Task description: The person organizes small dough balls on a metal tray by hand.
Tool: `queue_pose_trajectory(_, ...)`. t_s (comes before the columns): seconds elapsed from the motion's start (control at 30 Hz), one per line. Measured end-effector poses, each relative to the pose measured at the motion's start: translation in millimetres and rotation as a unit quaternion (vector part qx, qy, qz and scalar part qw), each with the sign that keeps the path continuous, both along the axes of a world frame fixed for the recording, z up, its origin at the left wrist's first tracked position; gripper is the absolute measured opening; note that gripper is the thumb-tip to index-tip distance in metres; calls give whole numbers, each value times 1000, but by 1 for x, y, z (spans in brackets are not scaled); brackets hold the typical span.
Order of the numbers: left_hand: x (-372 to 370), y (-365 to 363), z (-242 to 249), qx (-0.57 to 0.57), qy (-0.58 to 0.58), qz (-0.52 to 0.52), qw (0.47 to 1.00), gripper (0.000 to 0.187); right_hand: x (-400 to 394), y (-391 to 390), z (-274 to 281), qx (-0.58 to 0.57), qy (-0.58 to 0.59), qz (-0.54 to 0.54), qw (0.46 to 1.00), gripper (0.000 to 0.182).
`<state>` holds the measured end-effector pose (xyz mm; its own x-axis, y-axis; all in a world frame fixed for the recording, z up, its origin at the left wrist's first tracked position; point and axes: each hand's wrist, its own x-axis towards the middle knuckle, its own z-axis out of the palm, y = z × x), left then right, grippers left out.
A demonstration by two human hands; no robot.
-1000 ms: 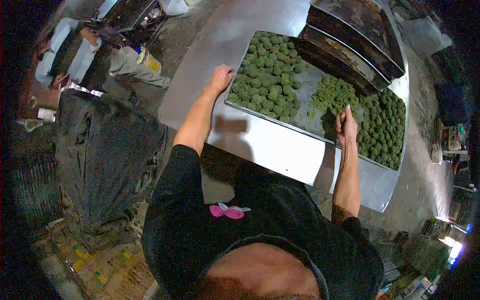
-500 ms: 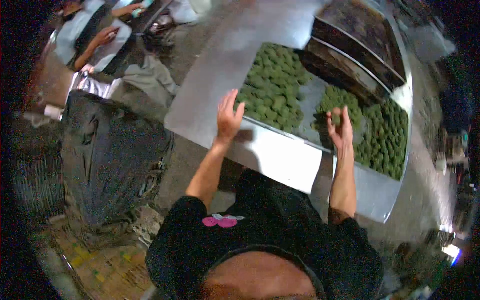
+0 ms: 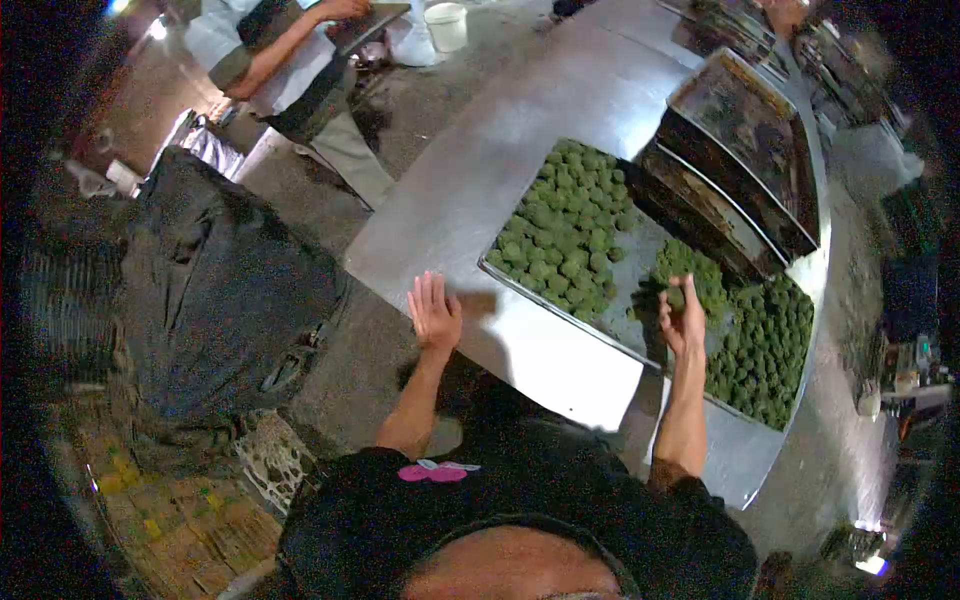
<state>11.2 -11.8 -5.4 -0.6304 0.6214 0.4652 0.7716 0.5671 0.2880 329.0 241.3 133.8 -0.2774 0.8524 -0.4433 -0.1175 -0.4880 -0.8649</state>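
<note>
My left hand (image 3: 435, 314) is raised beside the table's near edge, its fingers stretched out and nothing in it. My right hand (image 3: 686, 322) is over the near side of the tray, thumb and fingers curled around a small green ball (image 3: 676, 297). Rows of rough green balls (image 3: 565, 235) cover the left part of the metal tray (image 3: 630, 352). Behind my right hand lies a heap of loose green crumbly mix (image 3: 697, 272). Darker green balls (image 3: 765, 350) are packed at the right.
Stacked dark baking trays (image 3: 745, 150) stand at the back of the metal table (image 3: 540, 100). A dark cloth-covered pile (image 3: 230, 300) is at the left. Another person's arm (image 3: 285, 55) works at the upper left near a white bucket (image 3: 446, 27).
My left hand has moved away from the tray's left edge, toward the table's near edge. My right hand still holds the green ball near the heap. The camera view has tilted.
</note>
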Motion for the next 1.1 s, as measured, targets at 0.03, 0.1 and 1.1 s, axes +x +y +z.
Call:
queue_pose_trajectory(0.03,-1,1,1,-12,2,0,1000,46,-2,5,-3,-68,39,-31,996,31)
queue_pose_trajectory(0.1,2,1,4,-24,-10,-17,1000,47,-14,22,-24,-11,-37,81,996,35)
queue_pose_trajectory(1.1,0,8,5,-67,-20,9,997,45,79,36,-78,367,-619,318,617,11)
